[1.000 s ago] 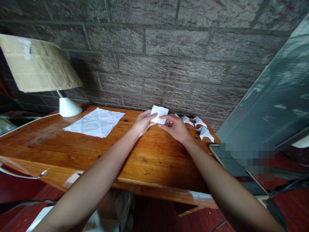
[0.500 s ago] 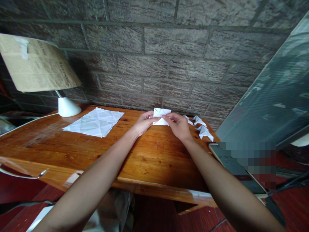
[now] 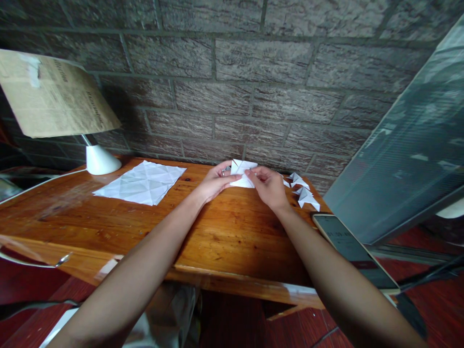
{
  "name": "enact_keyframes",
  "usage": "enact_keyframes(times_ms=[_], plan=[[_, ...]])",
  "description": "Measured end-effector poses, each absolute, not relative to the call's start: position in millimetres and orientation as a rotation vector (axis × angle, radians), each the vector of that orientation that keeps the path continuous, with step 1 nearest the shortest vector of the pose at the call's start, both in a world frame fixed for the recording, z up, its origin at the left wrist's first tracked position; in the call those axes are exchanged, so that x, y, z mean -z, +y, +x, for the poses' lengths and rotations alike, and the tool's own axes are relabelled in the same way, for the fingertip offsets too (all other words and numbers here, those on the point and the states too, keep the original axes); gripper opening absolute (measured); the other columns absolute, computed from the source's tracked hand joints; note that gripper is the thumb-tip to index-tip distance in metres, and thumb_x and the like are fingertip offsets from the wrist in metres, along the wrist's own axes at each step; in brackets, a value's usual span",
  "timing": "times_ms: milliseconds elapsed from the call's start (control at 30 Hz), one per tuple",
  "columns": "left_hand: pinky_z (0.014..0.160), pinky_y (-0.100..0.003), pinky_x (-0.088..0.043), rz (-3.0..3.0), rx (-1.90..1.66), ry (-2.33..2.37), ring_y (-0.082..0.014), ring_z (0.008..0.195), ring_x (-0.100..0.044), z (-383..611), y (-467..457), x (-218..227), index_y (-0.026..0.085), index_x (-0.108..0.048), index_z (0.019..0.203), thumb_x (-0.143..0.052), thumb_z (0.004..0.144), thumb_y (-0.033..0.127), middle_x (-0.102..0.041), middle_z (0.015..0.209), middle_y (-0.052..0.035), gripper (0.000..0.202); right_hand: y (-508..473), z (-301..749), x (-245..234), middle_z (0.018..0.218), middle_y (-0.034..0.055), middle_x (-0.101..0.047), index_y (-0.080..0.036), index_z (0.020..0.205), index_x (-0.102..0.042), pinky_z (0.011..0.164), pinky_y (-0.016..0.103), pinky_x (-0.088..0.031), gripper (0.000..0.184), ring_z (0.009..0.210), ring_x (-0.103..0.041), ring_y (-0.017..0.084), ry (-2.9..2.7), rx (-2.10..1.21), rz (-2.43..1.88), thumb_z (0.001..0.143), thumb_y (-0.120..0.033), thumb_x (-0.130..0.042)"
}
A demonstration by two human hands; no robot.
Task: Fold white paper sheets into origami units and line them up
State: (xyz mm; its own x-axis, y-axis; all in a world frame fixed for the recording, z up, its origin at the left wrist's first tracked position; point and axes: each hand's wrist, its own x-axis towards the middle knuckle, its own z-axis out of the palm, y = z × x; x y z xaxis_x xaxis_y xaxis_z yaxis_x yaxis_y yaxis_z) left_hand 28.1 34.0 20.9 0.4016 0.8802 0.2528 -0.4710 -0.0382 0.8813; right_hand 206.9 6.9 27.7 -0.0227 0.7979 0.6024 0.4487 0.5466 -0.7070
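A small folded white paper square is held up between my hands, just above the far edge of the wooden table. My left hand pinches its left side, thumb across the front and fingers behind. On the right side, the thumb and fingertips of my right hand press at the paper's folds. Several small folded paper pieces lie just right of my right hand. Further left, a large creased sheet of white paper is spread on the tabletop.
At the back left of the wooden table stands a lamp with a newsprint-covered shade. A phone lies at the right edge. A brick wall rises behind the table, and a grey translucent panel leans at the right.
My right thumb has shifted slightly up and right on the folded paper, away from my left thumb. My left hand keeps its grip.
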Motion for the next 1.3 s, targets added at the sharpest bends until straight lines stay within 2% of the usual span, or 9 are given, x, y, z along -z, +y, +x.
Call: enact_keyframes(times_ms=[233, 300, 433, 500, 600, 700, 900, 1067, 1300], plan=[[0.092, -0.035, -0.048, 1.204, -1.132, 0.464, -0.0182, 0.083, -0.07, 29.4, 33.7, -20.8, 0.016, -0.07, 0.104, -0.086, 0.057, 0.014, -0.076, 0.091, -0.0058, 0.05, 8.1, 206.1, -25.6, 0.071, 0.0015, -0.068, -0.022, 0.084, -0.067, 0.062, 0.029, -0.047, 0.033, 0.064, -0.06, 0.016, -1.597, -0.403, -1.103, 0.078, -0.055, -0.067], [0.092, -0.036, -0.048, 1.213, -1.142, 0.466, -0.0185, 0.083, -0.07, 29.5, 34.1, -20.3, 0.016, -0.07, 0.104, -0.086, 0.057, 0.015, -0.076, 0.091, -0.0056, 0.05, 8.4, 205.2, -24.8, 0.074, 0.0017, -0.07, -0.023, 0.094, -0.065, 0.063, 0.029, -0.048, 0.035, 0.065, -0.062, 0.017, -1.568, -0.441, -1.091, 0.077, -0.053, -0.069], [0.093, -0.038, -0.048, 1.249, -1.149, 0.454, -0.0198, 0.085, -0.071, 29.4, 34.8, -19.1, 0.016, -0.069, 0.107, -0.086, 0.057, 0.017, -0.076, 0.09, -0.006, 0.053, 11.1, 204.3, -24.7, 0.078, 0.0013, -0.072, -0.023, 0.123, -0.054, 0.064, 0.031, -0.05, 0.06, 0.067, -0.064, 0.018, -1.468, -0.53, -1.034, 0.073, -0.05, -0.074], [0.092, -0.037, -0.048, 1.275, -1.15, 0.461, -0.0203, 0.085, -0.071, 29.8, 35.2, -18.6, 0.015, -0.069, 0.106, -0.086, 0.057, 0.017, -0.076, 0.09, -0.0065, 0.051, 13.1, 204.6, -25.3, 0.079, 0.0018, -0.072, -0.022, 0.119, -0.057, 0.066, 0.032, -0.051, 0.059, 0.07, -0.065, 0.019, -1.439, -0.622, -1.026, 0.07, -0.05, -0.076], [0.09, -0.034, -0.048, 1.272, -1.195, 0.482, -0.0194, 0.084, -0.07, 30.4, 36.0, -18.8, 0.014, -0.07, 0.104, -0.087, 0.056, 0.018, -0.076, 0.091, -0.0069, 0.05, 14.2, 205.2, -26.8, 0.079, 0.0024, -0.072, -0.02, 0.098, -0.066, 0.067, 0.031, -0.051, 0.045, 0.071, -0.065, 0.018, -1.397, -0.805, -1.004, 0.067, -0.051, -0.077], [0.088, -0.033, -0.048, 1.197, -1.29, 0.505, -0.0173, 0.082, -0.069, 30.3, 37.4, -19.8, 0.015, -0.07, 0.105, -0.087, 0.055, 0.019, -0.076, 0.091, -0.0062, 0.053, 12.5, 205.3, -28.4, 0.077, 0.002, -0.072, -0.019, 0.088, -0.068, 0.063, 0.028, -0.049, 0.038, 0.067, -0.062, 0.015, -1.339, -0.911, -1.006, 0.066, -0.048, -0.078], [0.085, -0.033, -0.049, 1.115, -1.461, 0.595, -0.016, 0.075, -0.068, 29.6, 40.6, -21.4, 0.015, -0.07, 0.1, -0.09, 0.051, 0.022, -0.076, 0.082, -0.0034, 0.053, 9.8, 203.9, -28.2, 0.088, 0.0034, -0.073, -0.02, 0.087, -0.072, 0.062, 0.024, -0.048, 0.037, 0.071, -0.062, 0.013, -1.376, -1.071, -1.016, 0.064, -0.048, -0.08], [0.083, -0.032, -0.05, 1.18, -1.532, 0.628, -0.0169, 0.076, -0.068, 30.7, 39.1, -23.3, 0.016, -0.071, 0.093, -0.089, 0.052, 0.021, -0.076, 0.081, -0.0028, 0.045, 9.2, 201.6, -28.4, 0.081, 0.0034, -0.072, -0.019, 0.075, -0.071, 0.06, 0.023, -0.048, 0.037, 0.07, -0.06, 0.013, -1.337, -1.047, -1.013, 0.069, -0.056, -0.074], [0.084, -0.032, -0.051, 1.15, -1.534, 0.629, -0.0169, 0.078, -0.069, 30.0, 36.5, -25.5, 0.017, -0.069, 0.099, -0.089, 0.053, 0.021, -0.075, 0.082, -0.0018, 0.051, 6.7, 201.2, -29.4, 0.091, 0.0049, -0.075, -0.019, 0.088, -0.076, 0.062, 0.025, -0.047, 0.038, 0.074, -0.063, 0.015, -1.387, -1.046, -1.019, 0.064, -0.048, -0.08]])
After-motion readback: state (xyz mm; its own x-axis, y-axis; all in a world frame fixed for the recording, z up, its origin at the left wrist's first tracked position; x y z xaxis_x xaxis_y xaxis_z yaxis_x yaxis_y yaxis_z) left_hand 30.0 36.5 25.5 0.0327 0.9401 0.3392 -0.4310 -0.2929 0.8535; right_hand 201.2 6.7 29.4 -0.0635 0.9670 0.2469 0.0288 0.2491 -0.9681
